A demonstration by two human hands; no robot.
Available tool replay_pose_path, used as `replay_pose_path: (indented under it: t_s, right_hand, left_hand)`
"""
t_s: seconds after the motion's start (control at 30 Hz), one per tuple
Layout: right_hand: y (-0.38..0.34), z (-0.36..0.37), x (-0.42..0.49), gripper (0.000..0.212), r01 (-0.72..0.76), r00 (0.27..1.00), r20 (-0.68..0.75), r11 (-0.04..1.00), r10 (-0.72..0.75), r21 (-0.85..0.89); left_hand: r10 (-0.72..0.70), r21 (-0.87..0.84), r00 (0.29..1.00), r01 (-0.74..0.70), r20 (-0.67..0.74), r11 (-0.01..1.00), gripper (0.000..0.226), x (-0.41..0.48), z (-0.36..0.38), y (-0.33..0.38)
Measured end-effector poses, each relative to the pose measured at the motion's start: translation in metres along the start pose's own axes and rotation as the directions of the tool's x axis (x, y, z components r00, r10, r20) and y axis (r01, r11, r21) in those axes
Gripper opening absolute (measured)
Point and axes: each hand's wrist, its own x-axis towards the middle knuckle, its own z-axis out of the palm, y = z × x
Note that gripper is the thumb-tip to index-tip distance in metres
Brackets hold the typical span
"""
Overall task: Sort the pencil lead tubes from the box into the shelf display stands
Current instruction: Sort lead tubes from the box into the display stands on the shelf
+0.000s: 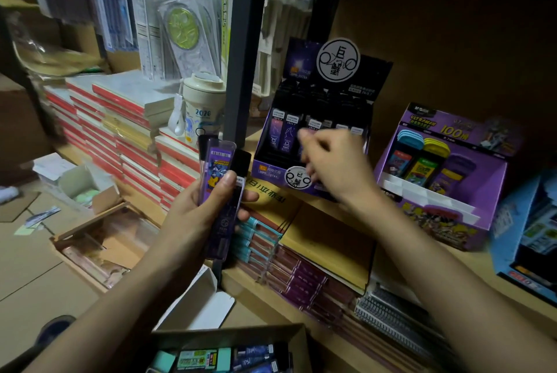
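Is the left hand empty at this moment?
No, the left hand holds several pencil lead tubes upright beside the dark shelf post.

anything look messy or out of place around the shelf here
Nothing looks damaged or spilled. Loose paper scraps and an open small carton lie on the floor cardboard at left. The purple display stand sits upright on the shelf, tubes in the left hand.

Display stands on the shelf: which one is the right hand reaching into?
The dark purple stand with the round white logo, beside the shelf post. The right hand is at its front row; the lighter purple stand farther right is untouched.
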Motion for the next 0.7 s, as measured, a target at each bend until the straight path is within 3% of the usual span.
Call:
replay_pose_path:
  t_s: [0.07,0.13,0.27,0.33,0.4,0.5,0.63,0.7]
  right_hand:
    - [-0.012,0.014,-0.018,0.032,-0.147,0.962,0.263,0.948,0.07,0.284]
    - [-0.02,0.024,-0.031,0.018,-0.254,0.912,0.408,0.851,0.052,0.459]
    - [-0.028,0.03,-0.048,0.003,-0.371,0.906,0.412,0.66,0.1,0.654]
    - [-0.031,0.025,-0.046,0.005,-0.393,0.903,0.412,0.634,0.126,0.667]
    - [-0.031,0.011,-0.034,0.005,-0.333,0.933,0.328,0.699,0.148,0.633]
    - [-0.028,-0.024,-0.007,0.012,-0.209,0.977,0.094,0.746,0.194,0.632]
    - [-0.006,-0.047,0.014,0.009,-0.189,0.953,-0.132,0.877,0.272,0.443]
    - [0.006,-0.047,0.018,0.008,-0.158,0.928,-0.284,0.945,0.241,0.287]
  left_hand:
    - [-0.002,-0.003,1.0,0.002,0.001,1.0,0.034,-0.001,0.002,-0.001]
    - [-0.015,-0.015,1.0,0.015,0.005,1.0,0.033,-0.002,0.004,-0.003]
    - [-0.044,-0.04,0.998,0.046,0.039,0.998,0.036,-0.004,0.01,-0.006]
    - [-0.05,-0.045,0.998,0.051,0.028,0.998,0.039,-0.005,0.012,-0.008]
    - [-0.049,-0.019,0.999,0.049,-0.008,0.999,0.043,-0.004,0.013,-0.009]
    - [-0.033,0.028,0.996,0.036,-0.079,0.999,0.041,-0.002,0.01,-0.009]
    - [-0.01,0.059,0.993,0.017,-0.12,0.998,0.035,0.002,0.008,-0.007]
    - [0.003,0.065,0.991,0.006,-0.135,0.998,0.033,0.004,0.007,-0.007]
